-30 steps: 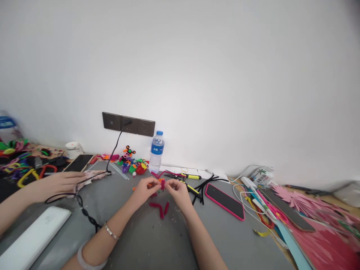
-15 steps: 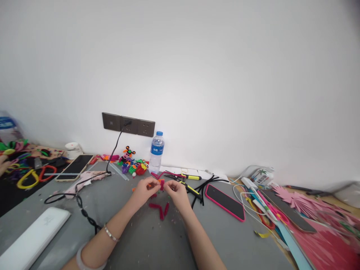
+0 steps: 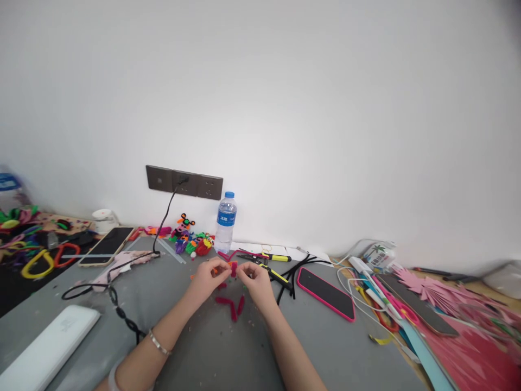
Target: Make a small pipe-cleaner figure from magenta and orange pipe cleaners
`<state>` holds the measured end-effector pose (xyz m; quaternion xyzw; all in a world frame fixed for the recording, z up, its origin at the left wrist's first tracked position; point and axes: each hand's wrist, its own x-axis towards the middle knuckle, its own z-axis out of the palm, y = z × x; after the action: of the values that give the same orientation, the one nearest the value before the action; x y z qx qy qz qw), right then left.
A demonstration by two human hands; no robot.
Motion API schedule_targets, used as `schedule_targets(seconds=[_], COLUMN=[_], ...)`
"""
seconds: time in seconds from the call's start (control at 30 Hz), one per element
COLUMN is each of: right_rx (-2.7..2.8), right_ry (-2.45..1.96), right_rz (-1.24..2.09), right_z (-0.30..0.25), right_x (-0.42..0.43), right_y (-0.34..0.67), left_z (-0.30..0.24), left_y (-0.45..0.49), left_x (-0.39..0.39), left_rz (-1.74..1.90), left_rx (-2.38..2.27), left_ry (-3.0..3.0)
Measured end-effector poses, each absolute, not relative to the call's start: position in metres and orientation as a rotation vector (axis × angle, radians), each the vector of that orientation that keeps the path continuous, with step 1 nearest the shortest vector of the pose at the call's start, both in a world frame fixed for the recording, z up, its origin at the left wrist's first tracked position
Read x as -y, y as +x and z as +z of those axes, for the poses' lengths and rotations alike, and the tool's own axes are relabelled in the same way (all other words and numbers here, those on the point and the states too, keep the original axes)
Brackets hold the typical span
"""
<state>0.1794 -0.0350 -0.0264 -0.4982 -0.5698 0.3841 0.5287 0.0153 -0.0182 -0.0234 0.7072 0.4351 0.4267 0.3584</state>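
Note:
My left hand (image 3: 209, 276) is closed in a pinch over the grey table, at the left end of a small crimson and orange pipe cleaner piece (image 3: 234, 267). From the other side my right hand (image 3: 256, 279) pinches at the same piece, its fingertips close to the left ones. The fingers partly hide the piece. Just below the hands lie a bent crimson pipe cleaner (image 3: 232, 307) and a short straight crimson length (image 3: 241, 304). Yellow-and-black pliers (image 3: 279, 277) lie behind my right hand, beside several black pipe cleaners (image 3: 299, 269).
A water bottle (image 3: 226, 224) stands by the wall, next to colourful fuzzy figures (image 3: 203, 245). A pink-cased phone (image 3: 325, 293) lies right of my hands. At the left are a white power bank (image 3: 52, 345), a black cable (image 3: 122, 315) and another phone (image 3: 108, 247).
Another person's hand at the far left edge has gone out of view. The view has shifted slightly. My hands stay pinched at nearly the same spot.

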Motion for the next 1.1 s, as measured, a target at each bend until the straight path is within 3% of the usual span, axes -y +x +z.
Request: schedule_targets(seconds=[1.1], right_rx=[1.378], right_ry=[-1.166], right_rz=[0.955], right_z=[-0.0304], right_x=[0.0355], right_y=[0.1761], left_z=[-0.0221], left_y=[0.0145], left_x=[0.0186], left_rz=[1.052], left_rx=[-1.111], left_ry=[1.797])
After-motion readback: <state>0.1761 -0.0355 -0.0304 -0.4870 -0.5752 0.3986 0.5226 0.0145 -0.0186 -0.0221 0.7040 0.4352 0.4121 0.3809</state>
